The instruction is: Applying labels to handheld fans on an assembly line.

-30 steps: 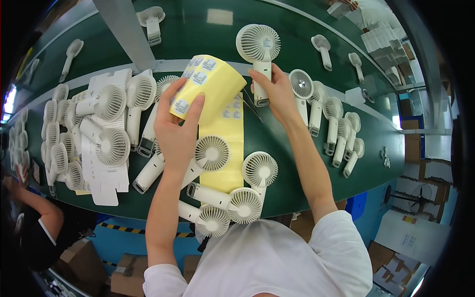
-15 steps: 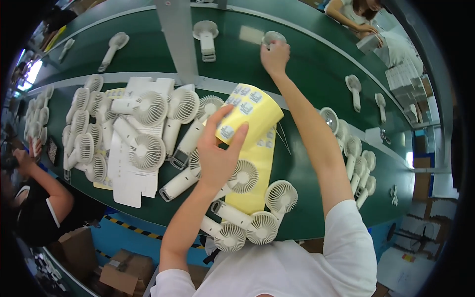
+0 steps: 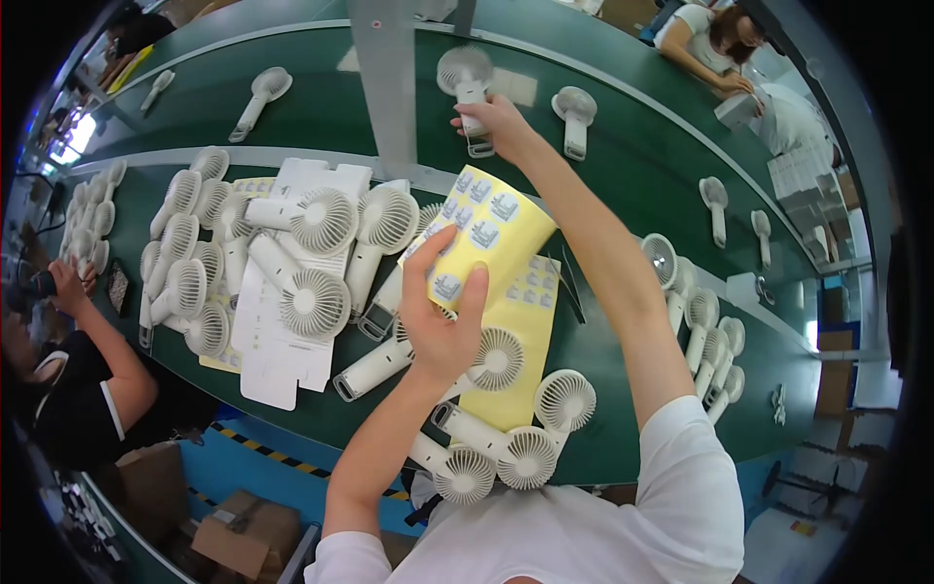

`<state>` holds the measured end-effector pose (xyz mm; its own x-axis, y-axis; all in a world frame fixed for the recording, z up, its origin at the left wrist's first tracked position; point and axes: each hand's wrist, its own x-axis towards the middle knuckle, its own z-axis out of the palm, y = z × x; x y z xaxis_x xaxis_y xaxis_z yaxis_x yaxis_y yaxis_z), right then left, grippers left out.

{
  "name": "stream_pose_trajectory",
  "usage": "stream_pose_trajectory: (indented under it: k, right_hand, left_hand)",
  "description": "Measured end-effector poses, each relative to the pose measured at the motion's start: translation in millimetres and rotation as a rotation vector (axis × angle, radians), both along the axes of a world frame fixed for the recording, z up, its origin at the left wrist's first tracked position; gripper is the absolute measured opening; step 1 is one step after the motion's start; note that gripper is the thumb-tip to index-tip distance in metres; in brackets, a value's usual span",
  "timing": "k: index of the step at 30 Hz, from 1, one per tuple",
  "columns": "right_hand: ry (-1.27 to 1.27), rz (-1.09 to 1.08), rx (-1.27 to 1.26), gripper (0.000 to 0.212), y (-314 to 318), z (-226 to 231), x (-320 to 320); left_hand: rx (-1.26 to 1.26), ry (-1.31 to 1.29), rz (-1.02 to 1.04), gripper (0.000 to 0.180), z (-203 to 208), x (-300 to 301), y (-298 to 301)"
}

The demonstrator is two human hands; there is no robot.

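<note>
My left hand [image 3: 443, 316] holds a curled yellow sheet of stickers [image 3: 511, 229], fingers behind and thumb in front. On the far green belt my right hand [image 3: 498, 125] is closed around the handle of a white handheld fan [image 3: 465, 70], whose round head points away from me. Another handheld fan [image 3: 575, 109] lies just right of it. Under my left hand and forearm, several handheld fans [image 3: 528, 457] rest on and around a second yellow sheet [image 3: 535, 321]. A pair of tweezers [image 3: 572, 284] lies right of the sheets.
White flattened cardboard [image 3: 272, 365] under fans and more fans [image 3: 180, 238] fill the left side. A fan group [image 3: 702, 311] stands at right. A metal post [image 3: 384, 88] rises behind the bench. Co-workers sit at left [image 3: 112, 370] and far right [image 3: 696, 49].
My right hand has let go of one fan on the belt and moved left onto another fan's handle. My left hand keeps holding the sticker sheet. The whole view has shifted slightly.
</note>
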<state>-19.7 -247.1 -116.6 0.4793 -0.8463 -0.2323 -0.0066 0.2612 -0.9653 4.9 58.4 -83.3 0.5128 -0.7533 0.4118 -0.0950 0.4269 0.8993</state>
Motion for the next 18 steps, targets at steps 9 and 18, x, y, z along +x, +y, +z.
stream_pose_trajectory:
  k: [9,18]
  right_hand:
    - [0.046,-0.535,-0.551,0.016,221.0,29.2,-213.0]
    - [0.208,-0.473,-0.558,0.015,262.3,-20.1,-257.0]
  left_hand:
    - [0.012,0.056,0.021,0.041,9.1,-3.8,-7.5]
    - [0.082,-0.001,-0.029,0.037,17.7,-18.3,-4.9]
